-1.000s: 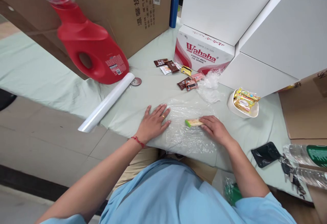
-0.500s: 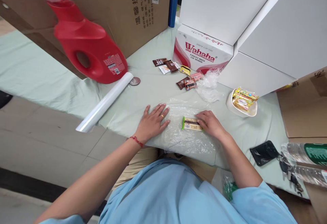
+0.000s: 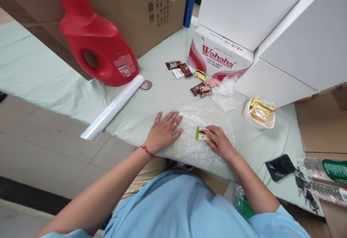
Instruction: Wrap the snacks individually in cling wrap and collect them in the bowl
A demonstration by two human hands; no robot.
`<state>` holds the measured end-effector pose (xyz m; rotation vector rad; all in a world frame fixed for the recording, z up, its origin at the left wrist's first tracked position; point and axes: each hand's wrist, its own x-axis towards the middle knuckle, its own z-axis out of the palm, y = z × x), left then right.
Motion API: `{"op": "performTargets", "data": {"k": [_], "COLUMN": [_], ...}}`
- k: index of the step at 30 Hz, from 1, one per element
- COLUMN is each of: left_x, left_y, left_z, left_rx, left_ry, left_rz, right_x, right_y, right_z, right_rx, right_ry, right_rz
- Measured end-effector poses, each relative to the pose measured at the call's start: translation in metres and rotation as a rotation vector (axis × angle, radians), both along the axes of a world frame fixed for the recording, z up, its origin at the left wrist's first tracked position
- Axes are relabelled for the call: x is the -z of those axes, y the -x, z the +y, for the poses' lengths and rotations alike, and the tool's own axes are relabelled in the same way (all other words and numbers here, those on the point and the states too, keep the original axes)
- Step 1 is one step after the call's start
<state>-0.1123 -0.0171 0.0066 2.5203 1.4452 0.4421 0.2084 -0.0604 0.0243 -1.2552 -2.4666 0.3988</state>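
On a sheet of clear plastic film (image 3: 189,150) lies a wrapped snack bar (image 3: 201,134), cream-coloured with a green end. My right hand (image 3: 221,144) is over the bar's right half, fingers curled on it, so that part is hidden. Flat at the film's left edge rests my left hand (image 3: 163,132), fingers spread, holding nothing. A white roll of plastic film (image 3: 114,109) lies diagonally farther left, beside a small round disc (image 3: 146,84).
Behind are small snack packets (image 3: 186,70), crumpled plastic (image 3: 223,95) and a Wahaba-style red-white carton (image 3: 217,59). A red detergent jug (image 3: 101,46) stands left. To the right are a white bowl (image 3: 251,119) of yellow packets, a black pouch (image 3: 280,167), keys and bottles (image 3: 311,167).
My right hand has moved slightly left and down over the snack bar, covering more of it. My left hand stays flat on the film's edge. The view has shifted slightly.
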Motion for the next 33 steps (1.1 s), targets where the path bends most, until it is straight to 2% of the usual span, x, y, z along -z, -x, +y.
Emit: {"op": "performTargets", "data": {"k": [6,11,14,18,20,23,26,30,33], "left_x": [-0.001,0.0,0.0,0.0,-0.001,-0.003,-0.004,-0.004,-0.004], "left_y": [0.0,0.001,0.001,0.002,0.002,0.001,0.0,0.0,0.001], "left_z": [-0.001,-0.002,-0.001,-0.001,-0.001,0.0,0.0,0.001,0.001], "left_rx": [0.001,0.0,0.006,0.004,0.006,0.002,-0.017,-0.027,-0.021], "left_ry": [0.0,-0.012,-0.005,0.002,0.007,0.008,0.007,0.027,0.028], "left_rz": [0.003,-0.007,-0.013,-0.028,-0.033,-0.045,-0.063,-0.09,-0.102], "right_x": [-0.012,-0.014,-0.022,-0.035,-0.035,-0.026,-0.014,-0.012,-0.02], "right_y": [0.007,0.013,0.013,0.026,0.041,0.072,0.107,0.134,0.124], "right_z": [0.006,0.013,0.024,0.057,0.082,0.119,0.141,0.13,0.101], "right_rx": [-0.037,-0.077,-0.091,-0.077,-0.076,-0.045,0.009,-0.099,-0.105], "right_ry": [0.015,0.108,0.143,0.118,0.099,0.076,0.091,0.127,0.066], "right_rz": [0.03,-0.018,0.0,-0.014,-0.036,-0.068,-0.101,-0.067,0.028]}}
